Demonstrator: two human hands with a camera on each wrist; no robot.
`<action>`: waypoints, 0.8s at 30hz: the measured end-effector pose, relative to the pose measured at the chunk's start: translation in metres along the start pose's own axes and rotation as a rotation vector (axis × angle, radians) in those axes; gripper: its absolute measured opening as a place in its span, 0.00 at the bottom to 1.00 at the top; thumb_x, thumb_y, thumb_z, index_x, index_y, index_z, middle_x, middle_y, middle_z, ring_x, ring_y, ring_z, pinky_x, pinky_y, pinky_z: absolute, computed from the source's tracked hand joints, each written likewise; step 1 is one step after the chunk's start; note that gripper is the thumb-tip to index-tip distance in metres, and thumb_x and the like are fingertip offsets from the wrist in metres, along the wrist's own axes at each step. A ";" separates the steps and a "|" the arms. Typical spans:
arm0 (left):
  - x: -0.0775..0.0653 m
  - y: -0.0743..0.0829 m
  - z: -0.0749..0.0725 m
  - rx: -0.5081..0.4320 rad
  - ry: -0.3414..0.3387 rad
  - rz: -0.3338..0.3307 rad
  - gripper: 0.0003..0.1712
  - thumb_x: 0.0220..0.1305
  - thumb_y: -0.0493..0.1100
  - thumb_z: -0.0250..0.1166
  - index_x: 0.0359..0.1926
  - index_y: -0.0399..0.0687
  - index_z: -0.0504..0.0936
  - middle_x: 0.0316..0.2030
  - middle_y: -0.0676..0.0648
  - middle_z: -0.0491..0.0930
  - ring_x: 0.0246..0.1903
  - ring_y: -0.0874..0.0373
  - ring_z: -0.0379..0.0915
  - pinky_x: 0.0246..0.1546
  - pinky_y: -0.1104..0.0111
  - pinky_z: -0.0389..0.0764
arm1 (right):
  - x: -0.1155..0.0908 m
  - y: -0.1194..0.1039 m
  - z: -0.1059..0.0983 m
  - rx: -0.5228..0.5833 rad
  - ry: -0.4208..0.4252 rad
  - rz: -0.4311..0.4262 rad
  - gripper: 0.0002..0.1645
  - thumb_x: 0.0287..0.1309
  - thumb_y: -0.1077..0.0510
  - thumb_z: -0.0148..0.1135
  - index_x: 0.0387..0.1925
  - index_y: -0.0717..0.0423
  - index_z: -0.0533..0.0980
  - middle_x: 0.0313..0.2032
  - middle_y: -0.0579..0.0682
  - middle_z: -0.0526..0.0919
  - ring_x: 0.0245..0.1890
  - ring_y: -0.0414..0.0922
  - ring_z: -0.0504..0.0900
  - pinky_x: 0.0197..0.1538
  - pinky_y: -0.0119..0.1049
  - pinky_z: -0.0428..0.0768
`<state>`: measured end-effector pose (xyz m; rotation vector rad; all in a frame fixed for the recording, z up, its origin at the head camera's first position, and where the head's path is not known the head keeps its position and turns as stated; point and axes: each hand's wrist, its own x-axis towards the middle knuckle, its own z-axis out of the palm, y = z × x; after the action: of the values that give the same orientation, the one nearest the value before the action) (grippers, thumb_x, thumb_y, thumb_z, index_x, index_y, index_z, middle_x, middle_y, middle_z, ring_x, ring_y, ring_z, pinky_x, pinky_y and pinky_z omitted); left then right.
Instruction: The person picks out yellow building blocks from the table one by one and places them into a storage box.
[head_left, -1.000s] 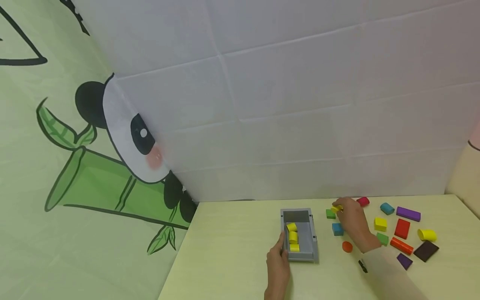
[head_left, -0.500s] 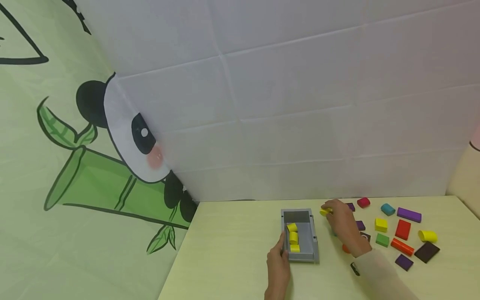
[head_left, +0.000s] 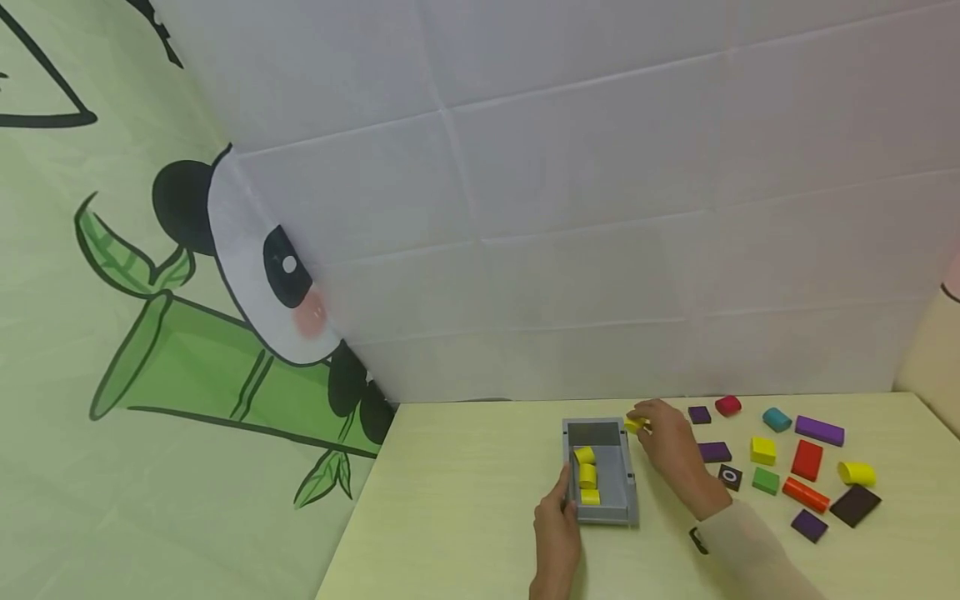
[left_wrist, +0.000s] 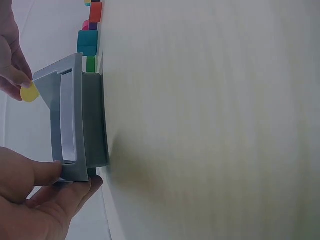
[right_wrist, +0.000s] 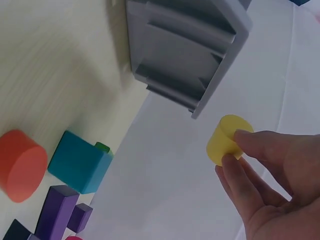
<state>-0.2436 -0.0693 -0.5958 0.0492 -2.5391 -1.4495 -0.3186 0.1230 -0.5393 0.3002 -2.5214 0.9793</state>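
A grey plastic box (head_left: 611, 477) stands on the table with several yellow blocks (head_left: 587, 476) along its left side. My left hand (head_left: 557, 537) grips its near left wall; in the left wrist view the thumb lies at the rim and the other fingers are on the outside. A yellow cylinder block (right_wrist: 219, 142) is pinched between the thumb and fingers of my right hand (right_wrist: 280, 182). In the head view this hand is at the far right corner of the box, with the cylinder raised near the rim and partly hidden by the fingers.
Loose blocks lie to the right: a yellow cube (head_left: 762, 451), a yellow cylinder (head_left: 857, 473), a red block (head_left: 807, 460), a purple bar (head_left: 820, 430) and others. A teal cube (right_wrist: 80, 162) and an orange-red cylinder (right_wrist: 21, 165) lie near the box. A white cloth (head_left: 585, 250) hangs behind.
My right hand has moved left with the yellow cylinder, from among the blocks to the box's far right corner. Purple blocks it covered now show. The left hand and box have stayed put.
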 end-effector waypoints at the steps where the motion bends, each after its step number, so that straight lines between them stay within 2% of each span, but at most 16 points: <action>1: 0.000 0.000 0.000 0.000 0.001 0.002 0.32 0.57 0.26 0.57 0.62 0.53 0.67 0.56 0.44 0.69 0.54 0.52 0.63 0.52 0.56 0.72 | 0.000 -0.001 0.001 -0.001 0.001 -0.008 0.15 0.43 0.73 0.65 0.36 0.60 0.79 0.41 0.57 0.78 0.42 0.55 0.74 0.48 0.54 0.76; 12: 0.000 0.000 0.000 0.023 0.003 0.007 0.32 0.57 0.27 0.57 0.61 0.54 0.67 0.56 0.44 0.70 0.53 0.53 0.65 0.51 0.57 0.74 | -0.002 -0.019 0.011 0.017 0.010 -0.103 0.17 0.37 0.74 0.69 0.34 0.59 0.80 0.41 0.55 0.79 0.41 0.53 0.76 0.42 0.50 0.80; 24: 0.001 0.001 -0.001 0.026 -0.006 -0.009 0.32 0.58 0.27 0.57 0.61 0.54 0.67 0.56 0.44 0.70 0.54 0.53 0.64 0.52 0.56 0.72 | -0.002 -0.028 0.023 0.012 -0.086 -0.113 0.16 0.41 0.74 0.66 0.33 0.57 0.80 0.41 0.52 0.79 0.42 0.50 0.76 0.44 0.47 0.80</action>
<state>-0.2445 -0.0701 -0.5945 0.0605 -2.5655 -1.4225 -0.3143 0.0864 -0.5390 0.4926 -2.5450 0.9570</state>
